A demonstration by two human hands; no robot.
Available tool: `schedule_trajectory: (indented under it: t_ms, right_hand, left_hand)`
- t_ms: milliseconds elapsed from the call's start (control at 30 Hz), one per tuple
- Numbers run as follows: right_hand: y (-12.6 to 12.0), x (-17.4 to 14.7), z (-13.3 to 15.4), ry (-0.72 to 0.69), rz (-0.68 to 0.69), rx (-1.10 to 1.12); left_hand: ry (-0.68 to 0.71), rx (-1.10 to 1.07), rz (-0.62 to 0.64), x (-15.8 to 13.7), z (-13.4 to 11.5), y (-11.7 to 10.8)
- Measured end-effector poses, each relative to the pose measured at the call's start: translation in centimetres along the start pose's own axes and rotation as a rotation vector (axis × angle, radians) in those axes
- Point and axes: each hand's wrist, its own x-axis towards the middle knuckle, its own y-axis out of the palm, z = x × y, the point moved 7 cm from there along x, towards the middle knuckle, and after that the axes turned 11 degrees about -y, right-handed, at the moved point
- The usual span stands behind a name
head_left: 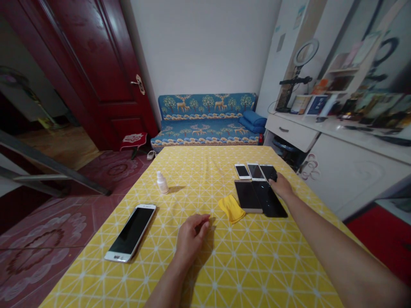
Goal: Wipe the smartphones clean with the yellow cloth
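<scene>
Table [215, 282] dressed in yellow with white lines, and here's the right hand [282, 187] stretched out over its right side! Its thumb and fingertips meet the right end of the black phone [266, 170]; whether they are pinching it or only resting on it, I can't quite tell, as the hand looks small and dark there. That phone lies at the end of a neat row, just beside a white phone with a greyish screen [256, 171], and a smaller white phone [242, 171] completes the line on the left. Right below the row, two bigger slabs side by side: a dark tablet with a silvery strip [248, 196] and a glossy black tablet [271, 201], the latter close to the right wrist.

Over to the left hand [192, 237], near the middle: fingers half curled, thumb a little apart from them, held above the tabletop. Just beyond its fingertips, to the right, lies a crumpled yellow cloth [231, 208], close up against the silvery-edged tablet. And out on the left, a large white phone [132, 233] lies screen up, with a white spray bottle [162, 183] standing upright behind it!
</scene>
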Motion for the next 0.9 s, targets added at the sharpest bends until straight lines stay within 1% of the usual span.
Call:
schedule_trajectory:
  t_ms: [100,167,267,367,433,500,567,633,733,800,900]
  right_hand:
    - [-0.2,0.1,0.0,0.007,0.011,0.027]
    - [-0.5,-0.3,0.6,-0.010,0.007,0.046]
    - [-1.0,-2.0,3.0,-0.094,-0.013,0.083]
    - [-1.1,-5.6,7.4,-0.246,0.016,0.158]
    - [-0.8,-8.9,11.1,-0.363,0.082,0.228]
    - [-0.3,-12.5,14.9,-0.513,0.172,0.320]
    - [0.1,-15.3,17.7,-0.581,0.244,0.281]
    - [0.5,-17.0,19.3,-0.582,0.283,0.165]
    - [0.9,-17.7,20.3,-0.508,0.303,-0.021]
    - [0.9,-17.7,20.6,-0.466,0.283,-0.106]
    - [0.9,-17.8,21.1,-0.451,0.211,-0.170]
  left_hand:
    - [0.003,0.000,-0.001,0.1,0.0,0.0]
    - [0.001,-0.003,0.006,0.1,0.0,0.1]
    - [-0.001,-0.005,0.004,0.1,0.0,0.1]
    - [0.007,-0.006,-0.003,0.1,-0.1,0.0]
    - [0.015,-0.012,-0.004,0.1,-0.3,0.0]
    - [0.016,-0.028,-0.004,0.0,-0.4,0.0]
    - [0.011,-0.045,0.002,-0.1,-0.5,-0.1]
    - [0.009,-0.066,0.007,-0.1,-0.6,-0.1]
    - [0.015,-0.118,0.010,0.0,-0.7,-0.2]
    - [0.015,-0.153,0.007,0.1,-0.7,-0.2]
    - [0.003,-0.185,-0.016,-0.1,-0.8,-0.3]
